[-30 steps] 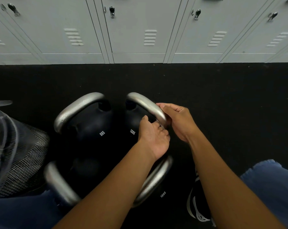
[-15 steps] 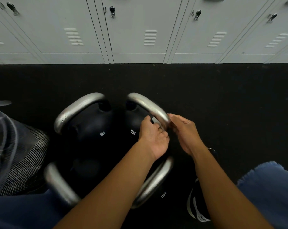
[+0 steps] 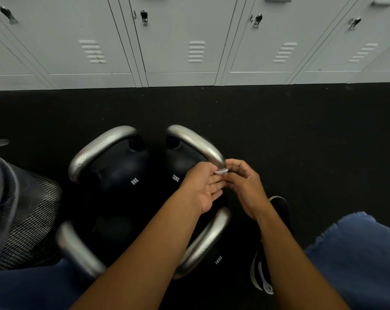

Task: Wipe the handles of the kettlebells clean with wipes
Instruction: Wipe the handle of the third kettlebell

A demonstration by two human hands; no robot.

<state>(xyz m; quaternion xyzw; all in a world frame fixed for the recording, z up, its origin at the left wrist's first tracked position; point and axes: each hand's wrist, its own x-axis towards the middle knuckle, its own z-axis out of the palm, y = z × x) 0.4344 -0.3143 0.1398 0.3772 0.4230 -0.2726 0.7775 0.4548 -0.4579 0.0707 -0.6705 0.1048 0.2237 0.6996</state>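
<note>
Your floor (image 3: 279, 130) is black rubber matting, and it runs back to a row of grey lockers (image 3: 180, 41) with vents and small latches. Four kettlebells sit close together on the matting in front of you: an 8 kg bell (image 3: 122, 173) at far left, a 12 kg bell (image 3: 178, 162) just beside it, a blurred bell (image 3: 109, 233) nearer you on the left, and another 12 kg bell (image 3: 214, 262) under your forearms.

Your hands meet at the near end of the far 12 kg bell's steel handle (image 3: 196, 142). Your left hand (image 3: 203, 189) lies with straight, relaxed fingers, their tips at a small white wipe (image 3: 221, 171). Your right hand (image 3: 243, 182) has its fingers curled, pinching that wipe, which sits touching the handle's bend.

A black mesh basket (image 3: 26, 218) stands at your left, your black shoe (image 3: 263, 271) at the right, and your blue-clad knee (image 3: 363, 253) beyond it.
</note>
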